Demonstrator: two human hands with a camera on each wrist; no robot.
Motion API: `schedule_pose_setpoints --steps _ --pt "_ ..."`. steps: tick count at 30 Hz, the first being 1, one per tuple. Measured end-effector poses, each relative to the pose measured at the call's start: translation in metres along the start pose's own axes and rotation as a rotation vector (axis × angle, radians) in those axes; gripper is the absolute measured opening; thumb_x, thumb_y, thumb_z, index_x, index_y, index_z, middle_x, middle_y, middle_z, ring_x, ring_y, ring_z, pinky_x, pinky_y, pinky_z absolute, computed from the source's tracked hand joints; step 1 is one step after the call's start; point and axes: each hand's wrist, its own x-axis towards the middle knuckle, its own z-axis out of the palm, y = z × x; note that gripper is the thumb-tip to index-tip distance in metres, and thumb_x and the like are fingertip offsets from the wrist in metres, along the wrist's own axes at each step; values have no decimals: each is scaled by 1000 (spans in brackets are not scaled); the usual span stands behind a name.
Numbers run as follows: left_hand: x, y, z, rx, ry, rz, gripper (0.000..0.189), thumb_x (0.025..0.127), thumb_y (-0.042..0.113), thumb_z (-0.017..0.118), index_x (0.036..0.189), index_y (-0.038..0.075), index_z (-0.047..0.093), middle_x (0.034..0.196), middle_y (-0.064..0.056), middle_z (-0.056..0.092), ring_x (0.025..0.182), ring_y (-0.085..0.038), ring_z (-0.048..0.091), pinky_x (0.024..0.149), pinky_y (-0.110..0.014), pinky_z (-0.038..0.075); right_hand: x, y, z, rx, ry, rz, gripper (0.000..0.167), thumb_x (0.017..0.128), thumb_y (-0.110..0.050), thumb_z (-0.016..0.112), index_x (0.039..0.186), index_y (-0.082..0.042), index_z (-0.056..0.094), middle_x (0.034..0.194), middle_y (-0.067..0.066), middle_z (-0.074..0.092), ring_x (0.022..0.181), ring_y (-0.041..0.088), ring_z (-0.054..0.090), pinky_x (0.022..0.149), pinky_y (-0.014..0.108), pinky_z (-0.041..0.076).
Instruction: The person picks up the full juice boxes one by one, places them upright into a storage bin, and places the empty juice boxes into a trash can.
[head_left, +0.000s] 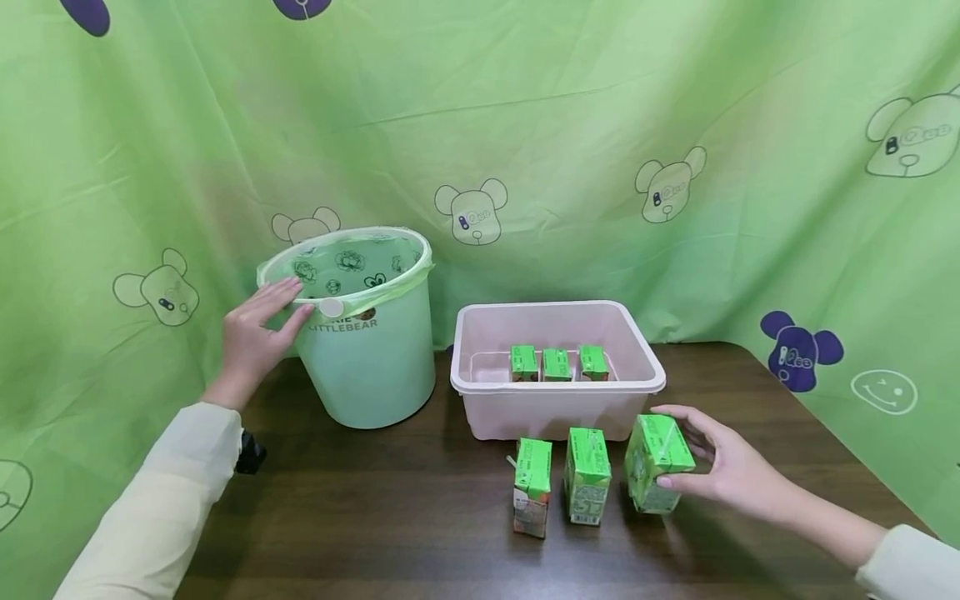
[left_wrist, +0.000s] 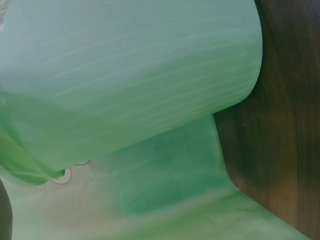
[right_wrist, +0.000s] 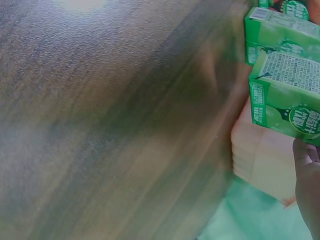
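Clock centred on the middle table carton in the head view, 12 = away from the person. Left to right:

Left sleeve (head_left: 142, 500) at 9, pale, small black gadget (head_left: 251, 454) at the cuff. Left hand (head_left: 258, 329) out at 10, at the near-left rim of the bin. Fingers together, fairly straight, thumb well apart from them; can't tell how firmly it touches.

Bin (head_left: 371, 367) at 10: pale green, upright, "LITTLEBEAR" on its side. Green printed liner (head_left: 348, 262) inside, folded over the rim.

Left carton (head_left: 532, 483) at 9: upright, green top, brownish lower front, straw (head_left: 512, 461) poking out at its upper left.

Tub (head_left: 558, 412) at 12, pale pink; three green-topped cartons (head_left: 557, 365) inside in a row, lower parts hidden by the front wall.

Middle carton (head_left: 588, 479) at centre: green, upright on the brown table (head_left: 360, 533), gaps either side.

Right carton (head_left: 642, 471) at 3: green, roughly upright, pinched by right hand (head_left: 716, 462), thumb on the near side, fingers on the far side. Can't tell if its base touches the table.

Green bear-print curtain (head_left: 405, 125) behind, 9 through 3.
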Motion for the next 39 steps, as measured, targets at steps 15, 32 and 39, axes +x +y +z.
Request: schedule_pose_setpoints --steps 15,32,39 --pt "7 4 2 2 21 67 35 88 24 70 112 -1 70 116 -16 66 108 -36 63 102 -44 44 10 -36 -24 -27 20 -20 86 65 10 84 139 3 42 120 -1 59 106 6 62 85 18 51" --pt "1 5 7 69 25 96 33 87 16 70 116 0 67 120 -15 64 109 -37 62 103 -44 43 63 -91 -32 -7 -25 -64 85 68 11 83 142 -7 43 123 5 58 108 11 60 85 22 53" --pt "-3 4 9 72 53 96 32 85 14 71 114 1 69 119 -14 65 109 -34 63 102 -44 45 98 -105 -25 45 -58 -130 83 69 13 81 141 -4 43 128 9 54 110 16 58 88 22 52"
